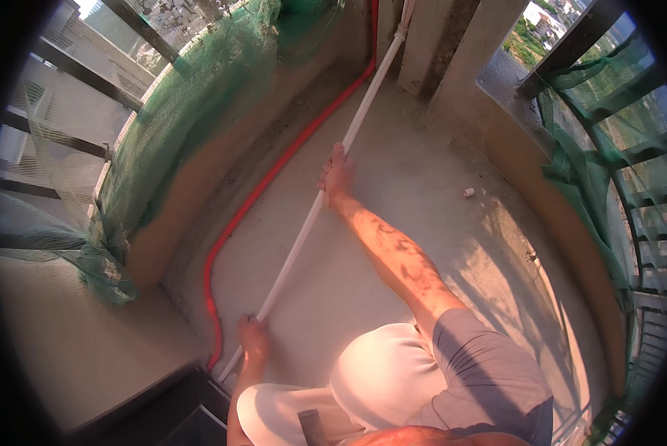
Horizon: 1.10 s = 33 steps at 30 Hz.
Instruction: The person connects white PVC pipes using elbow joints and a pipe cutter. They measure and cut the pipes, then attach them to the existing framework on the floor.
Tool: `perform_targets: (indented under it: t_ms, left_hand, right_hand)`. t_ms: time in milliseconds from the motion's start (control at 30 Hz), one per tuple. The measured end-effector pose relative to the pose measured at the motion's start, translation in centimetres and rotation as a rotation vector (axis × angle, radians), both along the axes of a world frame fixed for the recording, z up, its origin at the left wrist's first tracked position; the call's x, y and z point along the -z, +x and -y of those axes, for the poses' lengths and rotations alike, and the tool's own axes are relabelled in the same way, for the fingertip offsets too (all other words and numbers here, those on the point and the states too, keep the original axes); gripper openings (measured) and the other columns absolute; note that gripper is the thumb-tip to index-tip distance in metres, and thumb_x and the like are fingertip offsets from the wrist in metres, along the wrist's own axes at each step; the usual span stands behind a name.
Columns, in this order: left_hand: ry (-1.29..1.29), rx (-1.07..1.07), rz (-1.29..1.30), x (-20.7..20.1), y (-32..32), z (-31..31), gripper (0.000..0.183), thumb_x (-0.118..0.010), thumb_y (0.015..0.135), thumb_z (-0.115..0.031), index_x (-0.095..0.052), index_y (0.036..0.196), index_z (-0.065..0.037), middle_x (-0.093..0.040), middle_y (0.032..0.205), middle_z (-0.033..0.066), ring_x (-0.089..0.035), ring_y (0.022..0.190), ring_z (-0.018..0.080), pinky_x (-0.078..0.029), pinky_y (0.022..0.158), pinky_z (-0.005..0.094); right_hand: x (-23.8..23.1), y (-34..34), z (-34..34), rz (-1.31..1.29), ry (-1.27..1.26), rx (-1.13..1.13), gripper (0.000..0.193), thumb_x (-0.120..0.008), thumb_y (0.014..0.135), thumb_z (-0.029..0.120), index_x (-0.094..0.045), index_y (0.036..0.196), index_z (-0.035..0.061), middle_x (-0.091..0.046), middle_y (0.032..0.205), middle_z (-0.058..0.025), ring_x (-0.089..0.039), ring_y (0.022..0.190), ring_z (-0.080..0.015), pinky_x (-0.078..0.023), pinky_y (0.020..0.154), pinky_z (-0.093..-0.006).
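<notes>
A long, thin white pipe [290,256] runs slantwise across the view, from the lower left up to the top. My right hand [339,178] is closed round its middle, arm stretched forward. Lower down, nearer to me, my left hand [255,338] grips the same pipe close to its near end. A joint or fitting [401,33] shows on the pipe near the top. Left of the pipe, a red flexible tube [253,197] follows the foot of the low wall and bends along the floor.
Grey concrete floor [393,253] spreads under the pipe. A small whitish piece [468,192] lies on it at the right. Low walls with dark railings and green netting [192,111] close in both sides. A dark frame [177,405] stands at the lower left.
</notes>
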State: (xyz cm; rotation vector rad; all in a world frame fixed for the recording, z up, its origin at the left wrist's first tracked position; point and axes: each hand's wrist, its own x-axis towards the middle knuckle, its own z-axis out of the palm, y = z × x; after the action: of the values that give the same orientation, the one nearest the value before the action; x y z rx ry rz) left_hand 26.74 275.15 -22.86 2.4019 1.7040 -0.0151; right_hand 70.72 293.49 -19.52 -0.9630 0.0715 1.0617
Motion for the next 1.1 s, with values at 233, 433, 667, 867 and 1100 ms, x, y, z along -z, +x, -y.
perform_targets:
  t_ms: [233,433,667,867,1100]
  left_hand:
    - [-0.018,-0.043,0.039,-0.6,0.7,-0.1,0.022,-0.072,0.085,-0.015,-0.065,0.087,0.005,-0.062,0.104,0.0257,-0.060,0.098,0.0472,-0.051,0.084,0.0545]
    - [-0.119,-0.116,0.003,-1.6,2.1,-1.0,0.021,-0.071,0.084,-0.015,-0.064,0.086,0.004,-0.061,0.100,0.0269,-0.061,0.090,0.0491,-0.051,0.079,0.0577]
    - [-0.111,-0.029,-0.045,-0.8,2.0,-1.5,0.024,-0.067,0.088,-0.021,-0.066,0.089,0.003,-0.060,0.099,0.0293,-0.062,0.091,0.0491,-0.052,0.083,0.0571]
    - [-0.171,-0.011,-0.037,-1.0,1.2,-2.0,0.024,-0.066,0.088,-0.022,-0.065,0.085,0.003,-0.060,0.098,0.0300,-0.061,0.088,0.0489,-0.052,0.080,0.0563]
    - [-0.165,-0.131,-0.010,-1.8,2.4,-1.7,0.028,-0.069,0.087,-0.024,-0.066,0.088,0.003,-0.060,0.100,0.0285,-0.062,0.090,0.0488,-0.053,0.083,0.0563]
  right_hand:
    - [2.2,0.5,-0.6,0.017,0.023,-0.028,0.043,-0.052,0.108,0.052,-0.041,0.091,0.0148,-0.036,0.064,0.0022,-0.036,0.048,-0.0127,-0.032,0.043,-0.0326]
    - [1.9,0.5,-0.1,0.045,0.006,0.007,0.045,-0.048,0.109,0.052,-0.041,0.087,0.0136,-0.037,0.063,0.0014,-0.036,0.044,-0.0129,-0.032,0.038,-0.0329]
    - [4.3,0.0,0.2,0.001,-0.019,0.011,0.045,-0.053,0.106,0.056,-0.044,0.091,0.0146,-0.037,0.064,0.0014,-0.037,0.049,-0.0131,-0.032,0.043,-0.0323]
    - [7.5,0.0,-0.7,-0.033,-0.108,0.035,0.045,-0.047,0.109,0.054,-0.045,0.092,0.0126,-0.042,0.065,-0.0013,-0.045,0.044,-0.0179,-0.038,0.038,-0.0352]
    - [3.3,5.4,1.6,0.782,-0.596,-0.732,0.059,-0.043,0.107,0.053,-0.066,0.085,0.0038,-0.067,0.066,-0.0111,-0.069,0.058,-0.0271,-0.056,0.061,-0.0428]
